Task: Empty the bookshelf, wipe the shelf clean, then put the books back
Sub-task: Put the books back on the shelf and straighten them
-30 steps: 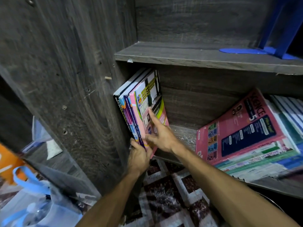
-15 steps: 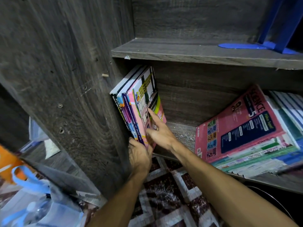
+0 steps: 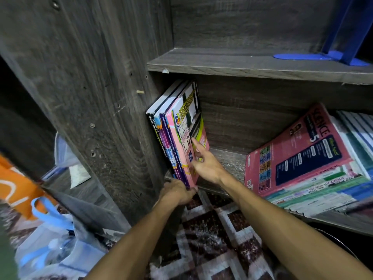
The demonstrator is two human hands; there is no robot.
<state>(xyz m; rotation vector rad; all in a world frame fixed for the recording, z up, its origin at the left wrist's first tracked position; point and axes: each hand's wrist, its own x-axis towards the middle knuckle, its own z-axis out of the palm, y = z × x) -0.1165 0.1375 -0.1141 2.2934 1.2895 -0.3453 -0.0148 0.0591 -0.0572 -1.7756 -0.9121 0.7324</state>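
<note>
Grips upright books' (image 3: 177, 136) near bottom corner in left hand (image 3: 177, 191) for support | presses right hand (image 3: 203, 164), fingers (image 3: 196, 144) straight, flat on them, pinning against left panel (image 3: 121, 98)

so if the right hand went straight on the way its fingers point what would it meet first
The pink-and-yellow front cover of the outermost upright book; the right hand seems to touch it, depth unclear.

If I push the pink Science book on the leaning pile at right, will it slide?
Probably yes: the pink Science book lies tilted on the slanted pile, with bare shelf beside its lower edge. It looks a thin softcover, so it may bend if lifted by one corner.
</note>
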